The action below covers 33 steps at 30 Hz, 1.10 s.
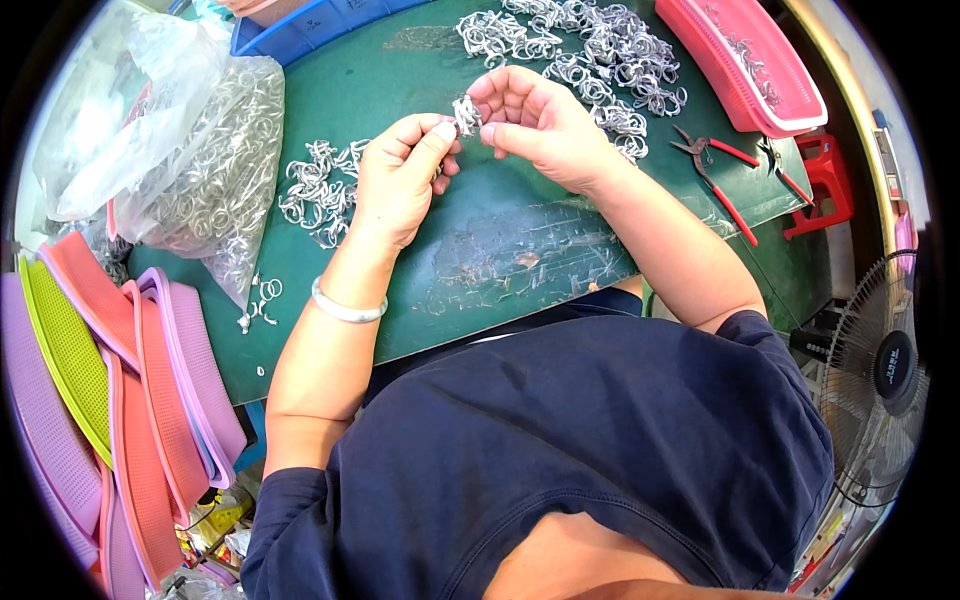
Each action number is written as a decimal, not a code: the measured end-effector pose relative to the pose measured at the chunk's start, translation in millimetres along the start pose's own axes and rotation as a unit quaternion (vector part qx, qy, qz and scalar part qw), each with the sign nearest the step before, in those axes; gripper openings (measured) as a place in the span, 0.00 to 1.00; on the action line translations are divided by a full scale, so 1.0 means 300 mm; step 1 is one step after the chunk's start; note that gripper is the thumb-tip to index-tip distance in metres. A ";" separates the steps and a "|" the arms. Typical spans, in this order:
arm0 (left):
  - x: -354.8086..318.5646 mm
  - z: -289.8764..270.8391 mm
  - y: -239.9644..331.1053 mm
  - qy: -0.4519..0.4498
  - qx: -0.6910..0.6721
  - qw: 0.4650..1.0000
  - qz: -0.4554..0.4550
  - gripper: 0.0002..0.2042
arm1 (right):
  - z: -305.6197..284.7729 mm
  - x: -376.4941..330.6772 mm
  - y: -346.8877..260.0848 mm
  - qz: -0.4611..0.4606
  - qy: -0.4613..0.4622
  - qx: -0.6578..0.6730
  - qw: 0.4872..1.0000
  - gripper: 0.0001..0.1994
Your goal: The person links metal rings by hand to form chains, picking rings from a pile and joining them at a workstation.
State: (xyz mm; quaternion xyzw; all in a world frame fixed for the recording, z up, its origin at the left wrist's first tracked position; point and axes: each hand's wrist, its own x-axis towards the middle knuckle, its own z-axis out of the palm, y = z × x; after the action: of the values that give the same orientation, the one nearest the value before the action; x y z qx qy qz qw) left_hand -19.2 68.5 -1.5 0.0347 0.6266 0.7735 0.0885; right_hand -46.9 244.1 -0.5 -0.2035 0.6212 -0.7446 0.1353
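Dark navy short-sleeved shirt (pixel 560 440) filling six o'clock; bunch of small silver-grey metal rings (pixel 466 113) meeting two bare hands toward twelve

Near twelve o'clock, the bunch is hanging above a worn green tabletop (pixel 490 205); the left hand (pixel 398 180), toward eleven, is pinching its left side between thumb and forefinger, and a pale smooth bangle (pixel 349 311) is circling that wrist; the right hand (pixel 548 130), between twelve and one, is curling its fingers at the bunch's right side; whether it is gripping, I cannot tell.

At ten, a small heap of similar rings (pixel 320 205) is lying beside the left hand, and a bulging clear plastic bag (pixel 220 160) is holding many more; at one, a larger ring heap (pixel 625 50) is spreading across the tabletop; between one and two, a long pink plastic basket (pixel 705 75) is holding grey metal pieces; at two, splayed red-handled pliers (pixel 738 208) are resting near a second red-handled tool (pixel 795 187); at three, a black wire-caged fan (pixel 895 365) is standing; at eight, purple, coral and lime-green perforated plastic baskets (pixel 145 460) are leaning together; at eleven, a blue plastic tray (pixel 320 25) is occupying the far side.
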 end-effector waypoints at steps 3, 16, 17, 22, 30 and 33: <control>0.000 -0.002 -0.004 0.004 0.005 1.000 0.013 0.06 | 0.004 -0.002 -0.008 0.011 -0.006 0.001 1.000 0.17; -0.005 0.001 0.004 -0.027 -0.020 0.999 0.008 0.08 | -0.003 0.007 -0.009 0.056 -0.007 0.064 0.996 0.14; -0.005 0.001 0.008 -0.030 -0.020 0.999 0.004 0.08 | -0.003 0.007 -0.009 0.062 -0.006 0.076 0.995 0.14; -0.005 -0.002 0.010 -0.031 -0.007 0.999 -0.004 0.07 | -0.002 0.006 -0.011 0.096 -0.012 0.118 0.988 0.13; 0.002 -0.008 0.007 -0.018 -0.030 0.999 -0.018 0.07 | 0.005 0.003 -0.020 0.101 -0.017 0.119 0.988 0.12; 0.003 -0.010 0.001 -0.016 -0.037 0.999 -0.010 0.07 | 0.006 0.003 -0.023 0.097 -0.021 0.116 0.988 0.13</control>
State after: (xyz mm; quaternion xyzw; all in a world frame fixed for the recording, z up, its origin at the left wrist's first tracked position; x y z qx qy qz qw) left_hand -20.6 65.7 -2.0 0.0378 0.5960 0.7948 0.1078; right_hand -46.4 243.5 6.7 -0.1405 0.5444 -0.7906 0.2426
